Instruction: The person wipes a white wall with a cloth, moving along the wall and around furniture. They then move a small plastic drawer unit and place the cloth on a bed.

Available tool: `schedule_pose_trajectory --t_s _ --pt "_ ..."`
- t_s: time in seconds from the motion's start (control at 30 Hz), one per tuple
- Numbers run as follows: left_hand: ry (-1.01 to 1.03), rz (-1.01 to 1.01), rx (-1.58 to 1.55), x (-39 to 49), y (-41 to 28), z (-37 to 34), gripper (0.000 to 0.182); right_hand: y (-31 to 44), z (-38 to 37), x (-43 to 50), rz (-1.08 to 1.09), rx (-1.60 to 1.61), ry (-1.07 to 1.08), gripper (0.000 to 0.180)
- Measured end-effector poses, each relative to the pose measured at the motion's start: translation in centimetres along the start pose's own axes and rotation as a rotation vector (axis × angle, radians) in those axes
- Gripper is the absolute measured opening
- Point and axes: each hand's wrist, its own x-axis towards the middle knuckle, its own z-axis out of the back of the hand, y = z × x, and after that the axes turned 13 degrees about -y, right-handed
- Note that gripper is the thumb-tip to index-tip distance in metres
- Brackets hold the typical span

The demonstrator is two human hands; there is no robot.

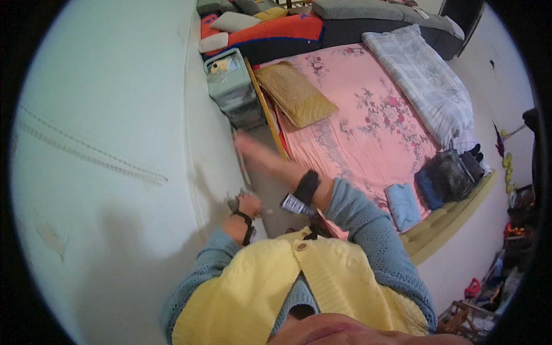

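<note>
Beside the white wall, my left hand (250, 205) is curled with its fingers around a small grey thing (233, 204) that I cannot identify. A dark band is on that wrist. My right hand (254, 151) is stretched out above the narrow floor gap between the wall and the bed, blurred by motion, and no object shows in it. A black band (307, 186) circles the right wrist, and a tag with writing (293, 204) shows beside it. Light blue knitted sleeves and a yellow knitted vest (241, 276) cover my arms and chest.
A bed with a pink floral sheet (345, 138) lies to the right, bearing a tan pillow (297, 95), a plaid quilt (427, 82), a folded blue cloth (403, 207) and dark clothes (448, 177). Grey-green storage boxes (230, 82) stand by the wooden bed edge (266, 112). Behind is a sofa (358, 32).
</note>
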Motion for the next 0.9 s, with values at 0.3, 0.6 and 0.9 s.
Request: schedule_pose_trajectory --t_s 0.3,0.6,0.9 --pt "0.109 0.020 -0.064 -3.9 0.4 0.9 0.025 -2.5 1.9 -0.9 -0.315 -0.022 0.150 0.064" --pt "0.261 0.064 -0.158 -5.4 -0.4 -2.8 0.027 -1.4 4.5 1.2 -0.273 0.065 0.053 0.064" --pt "0.269 0.002 -0.211 -5.8 -1.5 -0.7 0.031 -2.5 6.1 2.3 -0.260 -0.058 0.083 0.073"
